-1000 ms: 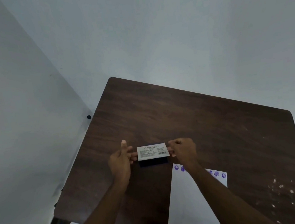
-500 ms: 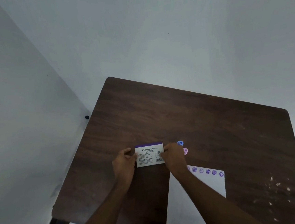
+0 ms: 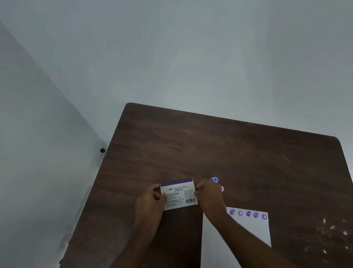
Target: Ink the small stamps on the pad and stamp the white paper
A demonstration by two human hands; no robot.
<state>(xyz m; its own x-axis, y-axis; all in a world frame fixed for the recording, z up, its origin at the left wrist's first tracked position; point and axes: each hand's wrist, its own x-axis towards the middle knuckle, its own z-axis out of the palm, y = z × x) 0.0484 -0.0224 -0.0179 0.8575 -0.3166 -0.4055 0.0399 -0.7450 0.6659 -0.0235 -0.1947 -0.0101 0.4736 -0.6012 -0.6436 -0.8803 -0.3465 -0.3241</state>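
Nearest the person, the white paper point(image 3: 245, 243) lies flat on the tabletop point(image 3: 214, 143), under and to the right of the right forearm, placed close so stamping needs only a short reach. Along its far edge runs a row of purple stamp marks point(image 3: 248, 214), so some stamping looks done.

Just beyond the paper's left corner, the two hands meet at the stamp pad point(image 3: 179, 194), which sits flat on the tabletop with its printed label facing up. The left hand point(image 3: 150, 202) grips the pad's left end with curled fingers; the right hand point(image 3: 209, 195) pinches its right end likewise. Holding both ends suggests working the lid, though whether it is being opened or closed cannot be told, and no ink surface shows.

Just past the right hand's knuckles, two small stamps stand on the tabletop: a blue stamp point(image 3: 214, 180) and, nearer, a pink stamp point(image 3: 222, 188) partly hidden by the hand. They rest within easy reach of pad and paper.
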